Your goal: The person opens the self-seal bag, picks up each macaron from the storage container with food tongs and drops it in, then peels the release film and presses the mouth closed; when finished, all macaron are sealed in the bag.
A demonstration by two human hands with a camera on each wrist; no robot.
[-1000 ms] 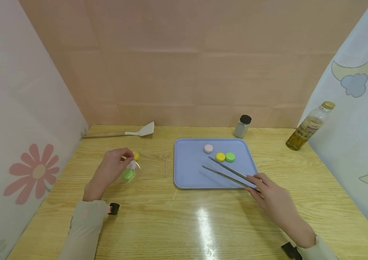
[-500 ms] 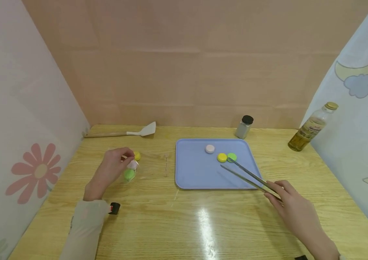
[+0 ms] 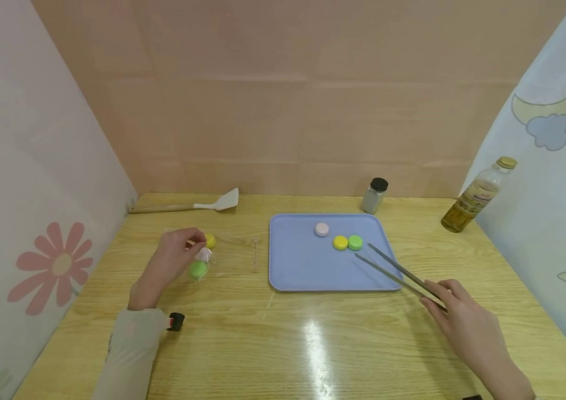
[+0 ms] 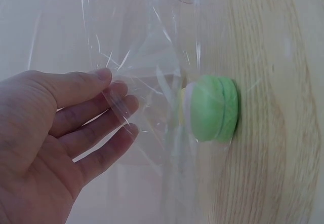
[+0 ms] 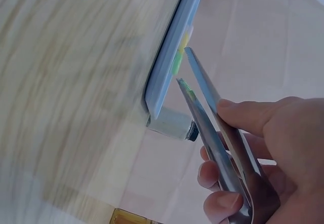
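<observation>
My left hand (image 3: 166,265) pinches the edge of a clear plastic bag (image 4: 147,77) between thumb and fingers. Inside the bag a yellow macaron (image 3: 210,240), a pale pink one (image 3: 204,255) and a green one (image 3: 198,270) lie in a row. My right hand (image 3: 477,330) grips metal tongs (image 3: 401,271), whose spread tips hold nothing and hover over the right part of the blue tray (image 3: 307,272). On the tray a yellow macaron (image 3: 340,243) and a green macaron (image 3: 355,243) sit side by side, with a pale pink macaron (image 3: 321,229) behind them.
A white-headed spatula (image 3: 218,204) with a wooden handle lies at the back left. Behind the tray stands a small black-lidded jar (image 3: 374,195). An oil bottle (image 3: 475,195) stands at the back right, near the patterned side wall.
My right hand has moved right with the tongs, whose tips went from left of the yellow macaron to right of the green one. My left hand has stayed in place.
</observation>
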